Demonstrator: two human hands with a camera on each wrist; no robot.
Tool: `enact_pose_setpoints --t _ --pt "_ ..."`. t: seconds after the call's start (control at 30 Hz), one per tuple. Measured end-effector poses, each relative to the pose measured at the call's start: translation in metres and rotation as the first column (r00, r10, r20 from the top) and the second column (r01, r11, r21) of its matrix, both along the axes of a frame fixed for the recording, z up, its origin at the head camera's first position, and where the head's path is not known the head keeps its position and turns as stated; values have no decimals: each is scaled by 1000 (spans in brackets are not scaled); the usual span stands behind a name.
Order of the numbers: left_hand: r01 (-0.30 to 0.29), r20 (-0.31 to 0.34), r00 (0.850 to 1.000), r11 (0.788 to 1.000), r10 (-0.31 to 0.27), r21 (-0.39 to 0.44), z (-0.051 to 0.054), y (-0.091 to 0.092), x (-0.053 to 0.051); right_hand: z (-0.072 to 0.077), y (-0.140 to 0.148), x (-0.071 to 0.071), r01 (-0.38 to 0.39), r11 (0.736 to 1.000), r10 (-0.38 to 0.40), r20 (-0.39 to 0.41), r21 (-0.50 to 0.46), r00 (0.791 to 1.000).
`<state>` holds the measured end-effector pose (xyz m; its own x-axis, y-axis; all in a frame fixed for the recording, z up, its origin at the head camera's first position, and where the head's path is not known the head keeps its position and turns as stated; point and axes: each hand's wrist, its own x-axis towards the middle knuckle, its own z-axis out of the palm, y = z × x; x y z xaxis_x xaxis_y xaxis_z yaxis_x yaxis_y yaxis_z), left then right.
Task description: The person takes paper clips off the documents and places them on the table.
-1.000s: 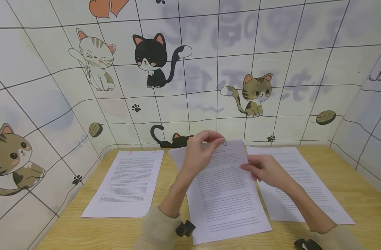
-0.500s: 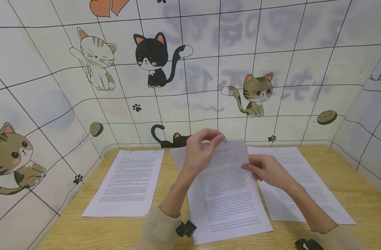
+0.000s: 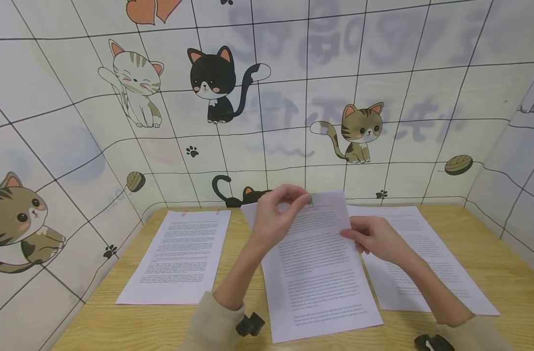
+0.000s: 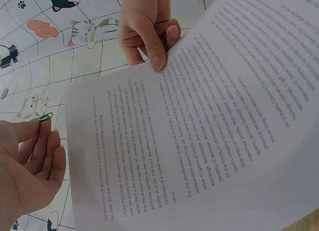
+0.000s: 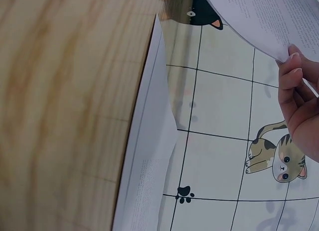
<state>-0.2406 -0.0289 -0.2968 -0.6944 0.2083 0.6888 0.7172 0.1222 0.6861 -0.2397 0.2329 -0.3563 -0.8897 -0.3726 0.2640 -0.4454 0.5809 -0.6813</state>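
In the head view, my left hand (image 3: 273,217) is at the top edge of a printed sheaf of paper (image 3: 315,273) and pinches a small green paper clip (image 4: 46,116) between thumb and forefinger. The left wrist view shows the clip apart from the paper's edge. My right hand (image 3: 374,236) grips the sheaf's right side near the top, thumb on the printed face. The sheaf is tilted up, its top raised in front of the wall. How many sheets it has cannot be told. In the right wrist view, the right hand's fingertips (image 5: 294,64) hold the paper's edge.
On the wooden table (image 3: 96,324) a printed stack (image 3: 175,258) with two red paper clips (image 3: 184,213) lies at the left. Another printed stack (image 3: 418,263) lies at the right, partly behind my right hand. A cat-patterned wall covering (image 3: 284,151) stands close behind.
My left hand has shifted slightly left and down with the green paper clip. The sheaf's top edge has risen a little. My right hand keeps its grip, nearly in place.
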Motion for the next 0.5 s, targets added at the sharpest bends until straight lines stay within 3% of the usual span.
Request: enact_pose_setpoints --t 0.2,0.5 --pt "3 36 999 998 -1 -65 -4 -8 4 0 0 0 6 1000 -6 -3 7 1000" --pt "25 35 999 992 -21 -121 -12 -25 4 1 3 0 29 1000 -29 -5 12 1000"
